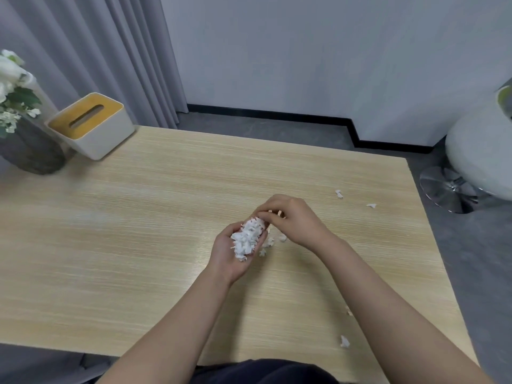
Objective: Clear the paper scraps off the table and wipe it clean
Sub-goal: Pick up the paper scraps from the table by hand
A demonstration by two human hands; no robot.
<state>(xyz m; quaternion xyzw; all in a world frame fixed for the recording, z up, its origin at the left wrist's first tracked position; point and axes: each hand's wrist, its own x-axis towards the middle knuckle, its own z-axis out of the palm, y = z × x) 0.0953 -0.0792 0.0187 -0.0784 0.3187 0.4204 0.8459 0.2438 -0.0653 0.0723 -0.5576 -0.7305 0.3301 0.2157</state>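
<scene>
We find no text, label, brand, number or sign that we can read anywhere in this view.
</scene>
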